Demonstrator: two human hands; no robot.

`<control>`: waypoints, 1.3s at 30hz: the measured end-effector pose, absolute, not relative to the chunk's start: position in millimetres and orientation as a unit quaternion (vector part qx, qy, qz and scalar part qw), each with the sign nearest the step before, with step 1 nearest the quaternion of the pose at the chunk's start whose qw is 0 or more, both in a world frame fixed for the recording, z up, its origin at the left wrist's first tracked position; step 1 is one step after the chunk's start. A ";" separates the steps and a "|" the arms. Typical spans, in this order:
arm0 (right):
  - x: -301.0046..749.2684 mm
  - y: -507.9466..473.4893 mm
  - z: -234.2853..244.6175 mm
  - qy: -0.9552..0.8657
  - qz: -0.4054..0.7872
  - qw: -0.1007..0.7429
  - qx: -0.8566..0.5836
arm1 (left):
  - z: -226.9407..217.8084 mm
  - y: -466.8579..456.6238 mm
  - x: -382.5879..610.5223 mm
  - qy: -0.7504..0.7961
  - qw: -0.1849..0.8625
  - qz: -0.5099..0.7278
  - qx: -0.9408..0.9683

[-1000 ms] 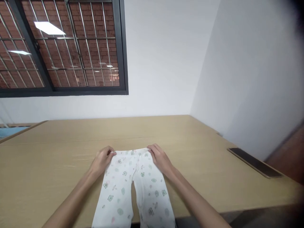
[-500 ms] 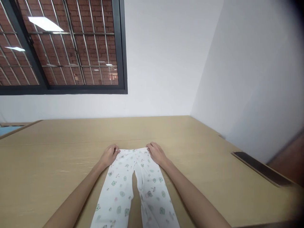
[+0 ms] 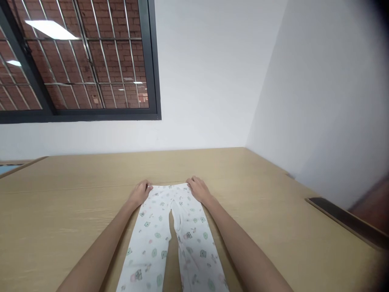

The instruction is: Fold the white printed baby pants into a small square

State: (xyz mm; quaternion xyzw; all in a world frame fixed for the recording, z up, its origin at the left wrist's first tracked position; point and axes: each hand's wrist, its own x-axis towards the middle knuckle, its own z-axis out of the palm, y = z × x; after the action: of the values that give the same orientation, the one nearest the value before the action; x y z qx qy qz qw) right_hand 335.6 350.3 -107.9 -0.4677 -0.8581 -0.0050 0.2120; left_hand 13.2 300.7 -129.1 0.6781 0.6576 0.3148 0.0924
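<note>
Head view, itemised:

1. Pants [image 3: 146, 243], 1 pr., white w/ green, pink & grey print. Spread on the desk [image 3: 75, 219], waistband at far end, legs twd you, slightly apart, lower ends cut off by bottom edge. Few creases nr. crotch & inner R leg.

2. Your L hand [image 3: 140, 194]: at L corner of pants' waistband, fingers grasping the fabric edge.

3. Your R hand [image 3: 199, 190]: at R corner of same waistband, fingers bent over & grasping the cloth. Waistband runs approx. straight btwn your two hands.

4. Dark oblong item [image 3: 346, 221], ID unclear: well to R of pants, along desk's R side.

5. Window [image 3: 154, 69], dark frame, metal bars, red brick behind: beyond pants, up & L.

6. White wall [image 3: 200, 81]: beyond pants, past desk's far edge.

7. Blue patch [image 3: 7, 169], ID unclear: far L of pants, past desk edge.
</note>
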 end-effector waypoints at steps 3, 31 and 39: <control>336.8 352.5 -112.0 -0.847 0.015 0.238 -0.475 | -125.9 303.2 19.1 0.671 0.088 0.301 0.671; 347.1 370.1 -126.7 -0.766 0.247 0.372 -0.463 | -163.9 87.2 288.6 0.543 0.087 0.117 0.827; 345.5 371.1 -122.8 -0.748 0.285 0.377 -0.466 | -147.9 83.7 272.6 0.536 0.178 0.128 0.815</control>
State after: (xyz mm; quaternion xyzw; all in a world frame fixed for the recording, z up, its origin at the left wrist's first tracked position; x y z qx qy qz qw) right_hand 345.5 371.1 -122.8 -0.4659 -0.7478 0.2853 0.3773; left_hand 272.6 83.7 -147.9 0.8153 0.5356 0.1285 0.1784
